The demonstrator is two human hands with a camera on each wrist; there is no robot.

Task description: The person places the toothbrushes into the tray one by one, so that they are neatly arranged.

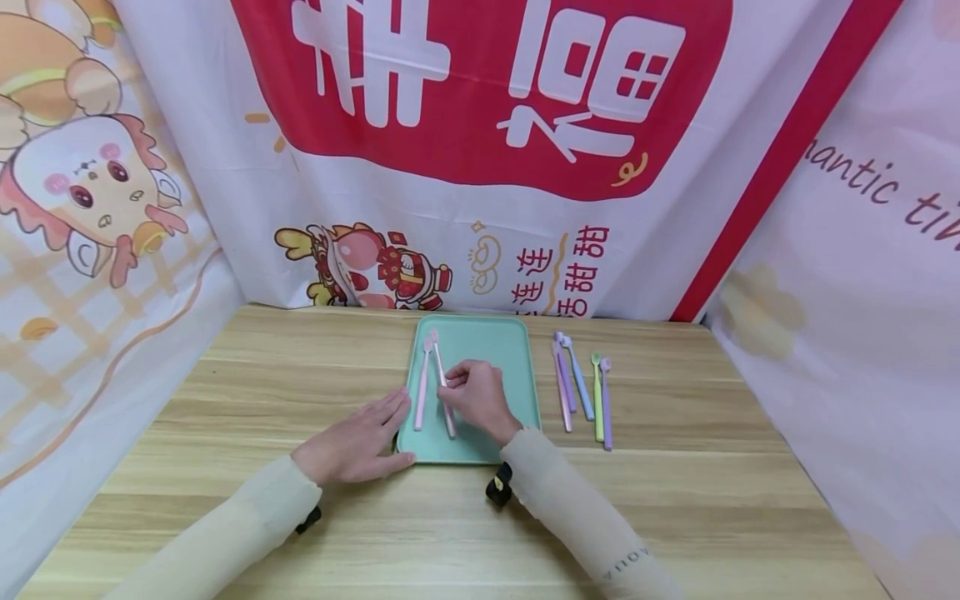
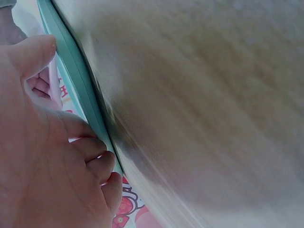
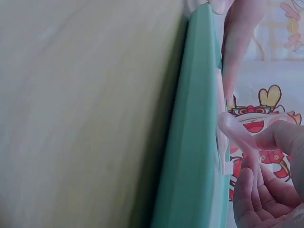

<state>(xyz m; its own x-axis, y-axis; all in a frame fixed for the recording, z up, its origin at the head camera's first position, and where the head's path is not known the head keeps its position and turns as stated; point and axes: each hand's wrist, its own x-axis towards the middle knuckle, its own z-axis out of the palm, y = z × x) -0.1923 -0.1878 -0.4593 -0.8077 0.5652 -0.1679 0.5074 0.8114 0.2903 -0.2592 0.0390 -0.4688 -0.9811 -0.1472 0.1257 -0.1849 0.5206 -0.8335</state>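
Observation:
My right hand is over the mint-green tray and pinches a pale pink toothbrush by its handle, thumb against fingers. In the right wrist view the handle's rounded end sticks out past the fingertips, close over the tray rim. To the left of it, a second pink toothbrush lies on the tray, head pointing to the far side. My left hand rests at the tray's near left corner, fingers extended along its edge and thumb at the front rim; the left wrist view shows its fingertips at the side wall.
Right of the tray, several toothbrushes lie on the wooden table: a pink one, a blue one, a green one and purple ones, including the outermost purple toothbrush. Printed cloth encloses the back and sides.

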